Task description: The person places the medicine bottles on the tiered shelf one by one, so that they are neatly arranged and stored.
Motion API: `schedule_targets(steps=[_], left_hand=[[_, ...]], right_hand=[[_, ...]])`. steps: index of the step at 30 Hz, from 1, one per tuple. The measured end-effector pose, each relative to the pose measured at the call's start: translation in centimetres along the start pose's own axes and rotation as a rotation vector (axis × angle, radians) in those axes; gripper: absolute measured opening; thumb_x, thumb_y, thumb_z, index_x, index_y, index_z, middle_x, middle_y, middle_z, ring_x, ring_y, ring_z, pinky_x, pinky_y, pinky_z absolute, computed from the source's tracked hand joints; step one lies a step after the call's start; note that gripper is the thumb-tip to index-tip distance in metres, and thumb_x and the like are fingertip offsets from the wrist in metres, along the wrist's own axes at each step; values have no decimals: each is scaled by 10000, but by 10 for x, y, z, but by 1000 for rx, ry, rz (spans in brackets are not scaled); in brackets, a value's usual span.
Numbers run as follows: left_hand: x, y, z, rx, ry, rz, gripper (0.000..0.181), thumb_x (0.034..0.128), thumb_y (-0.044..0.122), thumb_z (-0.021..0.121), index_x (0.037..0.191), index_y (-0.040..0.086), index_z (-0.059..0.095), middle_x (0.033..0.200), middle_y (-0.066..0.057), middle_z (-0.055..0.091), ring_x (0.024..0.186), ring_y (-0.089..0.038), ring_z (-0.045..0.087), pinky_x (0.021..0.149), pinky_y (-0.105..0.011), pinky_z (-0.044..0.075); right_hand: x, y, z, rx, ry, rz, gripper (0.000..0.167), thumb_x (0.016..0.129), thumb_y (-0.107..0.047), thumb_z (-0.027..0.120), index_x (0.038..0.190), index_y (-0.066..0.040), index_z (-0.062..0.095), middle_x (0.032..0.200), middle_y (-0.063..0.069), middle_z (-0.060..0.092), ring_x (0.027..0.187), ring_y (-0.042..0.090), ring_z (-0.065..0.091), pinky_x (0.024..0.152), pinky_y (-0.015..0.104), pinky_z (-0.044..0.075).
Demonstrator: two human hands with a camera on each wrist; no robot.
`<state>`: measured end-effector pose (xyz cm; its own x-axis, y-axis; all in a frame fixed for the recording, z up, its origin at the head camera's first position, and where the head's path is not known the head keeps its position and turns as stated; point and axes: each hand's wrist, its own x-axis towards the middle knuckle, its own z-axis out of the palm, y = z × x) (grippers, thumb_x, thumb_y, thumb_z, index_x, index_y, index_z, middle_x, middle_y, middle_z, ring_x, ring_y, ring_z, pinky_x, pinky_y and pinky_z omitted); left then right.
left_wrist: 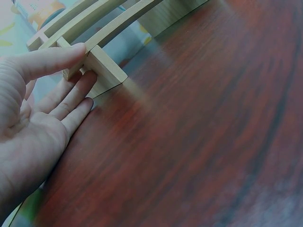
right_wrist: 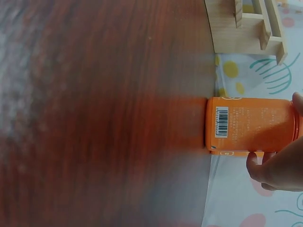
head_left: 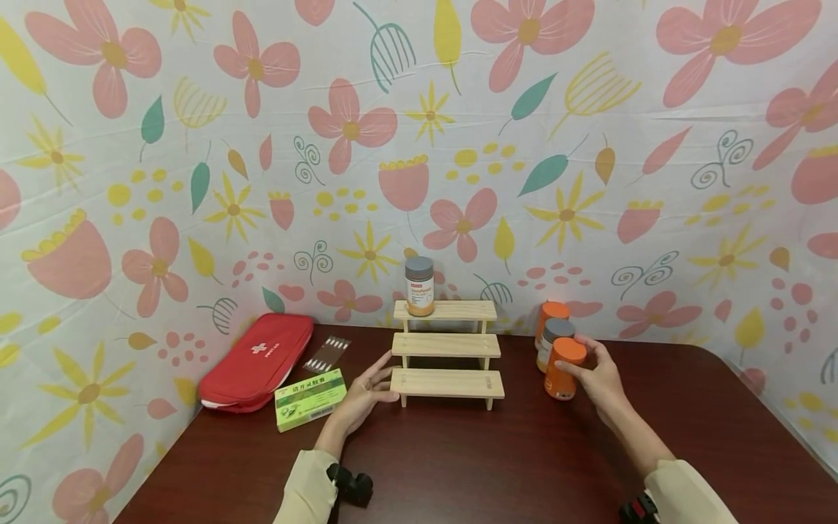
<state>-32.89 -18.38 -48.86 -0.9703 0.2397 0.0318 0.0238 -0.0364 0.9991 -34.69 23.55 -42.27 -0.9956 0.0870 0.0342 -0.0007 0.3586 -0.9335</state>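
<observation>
A three-step wooden shelf (head_left: 445,383) stands on the table with a grey-capped white bottle (head_left: 420,288) upright on its top step. My left hand (head_left: 364,397) holds the left end of the lowest step (left_wrist: 92,59), thumb on the board and fingers by the leg. To the right, my right hand (head_left: 599,382) grips an orange bottle (head_left: 561,384) near its cap; the barcode side of this orange bottle (right_wrist: 251,125) shows in the right wrist view. Behind it, partly hidden, stand another grey-capped bottle (head_left: 553,335) and a second orange bottle (head_left: 552,311).
On the left lie a red first-aid pouch (head_left: 258,364), a blister strip of capsules (head_left: 328,354) and a green medicine box (head_left: 310,399). Behind the dark wooden table (head_left: 471,466) hangs a flower-patterned cloth (head_left: 589,182).
</observation>
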Motion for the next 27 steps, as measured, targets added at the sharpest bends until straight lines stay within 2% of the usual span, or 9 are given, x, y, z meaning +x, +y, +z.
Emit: schedule_targets(steps=[3, 5, 6, 7, 9, 11, 13, 27], left_hand=[[0, 0, 0, -1, -4, 3, 882, 852, 46, 715, 1562, 277, 245, 1516, -188, 415, 1227, -242, 565, 1042, -373, 428], [0, 0, 0, -3, -5, 2, 882, 854, 46, 714, 1563, 274, 242, 1518, -187, 413, 1233, -243, 562, 1048, -377, 425], [0, 0, 0, -2, -5, 3, 881, 855, 50, 715, 1564, 269, 240, 1518, -188, 412, 1236, -245, 562, 1053, -381, 423], [0, 0, 0, -1, -4, 3, 881, 855, 51, 715, 1565, 265, 238, 1519, -188, 411, 1240, -248, 560, 1058, -388, 419], [0, 0, 0, -1, -3, 3, 880, 856, 52, 714, 1565, 260, 237, 1519, -188, 411, 1248, -255, 556, 1071, -405, 410], [1, 0, 0, -1, -2, 4, 878, 857, 54, 714, 1565, 257, 237, 1517, -189, 413, 1252, -261, 555, 1078, -418, 404], [1, 0, 0, 1, -4, 4, 876, 859, 56, 713, 1566, 258, 236, 1517, -188, 414, 1252, -260, 555, 1080, -423, 401], [0, 1, 0, -3, -5, -1, 876, 858, 40, 707, 1559, 293, 246, 1532, -172, 401, 1237, -249, 559, 1067, -406, 410]], right_hand=[[0, 1, 0, -10, 8, 9, 829, 919, -290, 680, 1540, -30, 196, 1527, 244, 239, 1380, 375, 314, 983, 337, 445], [0, 1, 0, -19, 12, 13, 822, 917, -289, 681, 1538, -39, 205, 1519, 227, 262, 1366, 357, 339, 897, 233, 438], [0, 2, 0, -22, 12, 13, 819, 918, -285, 681, 1539, -43, 206, 1521, 222, 268, 1365, 355, 344, 885, 220, 432], [0, 2, 0, -20, 7, 10, 815, 921, -275, 677, 1539, -41, 200, 1523, 228, 268, 1368, 362, 344, 896, 233, 443], [0, 2, -1, -11, -9, -1, 814, 928, -244, 668, 1541, -29, 177, 1531, 256, 252, 1380, 392, 324, 974, 341, 449], [0, 3, -2, -4, -24, -9, 812, 935, -215, 658, 1542, -20, 156, 1538, 279, 233, 1388, 416, 304, 1047, 476, 405], [1, 3, -2, 1, -33, -14, 812, 939, -202, 652, 1543, -13, 142, 1539, 294, 224, 1389, 431, 295, 1085, 546, 357], [1, 4, -4, 3, -18, -7, 810, 926, -199, 670, 1539, -17, 171, 1562, 265, 225, 1415, 415, 267, 1100, 539, 344]])
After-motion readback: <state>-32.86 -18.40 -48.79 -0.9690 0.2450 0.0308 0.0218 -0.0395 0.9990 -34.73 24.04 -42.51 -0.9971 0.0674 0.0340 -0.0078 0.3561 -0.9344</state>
